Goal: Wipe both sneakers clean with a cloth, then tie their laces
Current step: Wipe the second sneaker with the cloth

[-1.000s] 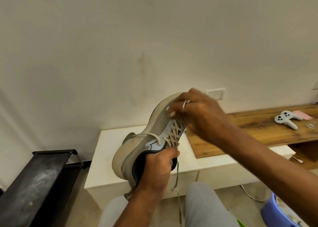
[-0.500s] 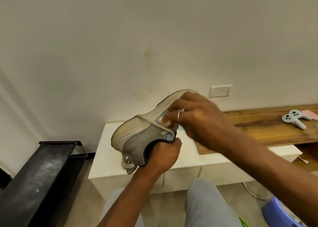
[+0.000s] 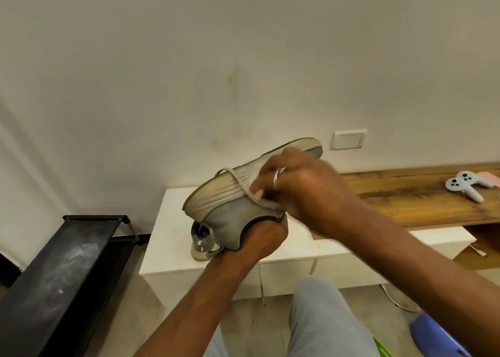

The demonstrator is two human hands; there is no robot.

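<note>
In front of the seated person, above the knees: one grey-and-cream sneaker (image 3: 230,210) is held in the air, turned on its side. Ribbed sole faces up and toward the wall, toe end up-right, heel end down-left. Left hand (image 3: 266,237) grips it from below at the dark-edged collar, fingers curled round the rim, firm hold. Right hand (image 3: 305,194) covers the forepart from the right and is motion-blurred, with a ring (image 3: 278,176) on one finger. Its fingers are curled, tips against the side of the upper just where a lace (image 3: 238,185) loops across the sole edge. Cannot tell whether those fingertips pinch the lace or only press on it. A loose lace end (image 3: 260,283) hangs below the left wrist, between the grey trouser legs (image 3: 324,318). Second sneaker (image 3: 203,244) rests on the low white cabinet (image 3: 167,235), just behind and below the held one and mostly hidden by it. A wooden board (image 3: 405,194) lies over the cabinet's right part, carrying a white game controller (image 3: 462,187) and something pink (image 3: 489,178) at the frame edge. Wall plate (image 3: 349,139) above the board. Black rack (image 3: 67,262) on the floor at left. Purple plastic item (image 3: 438,337) lower right, cut off by the frame.
</note>
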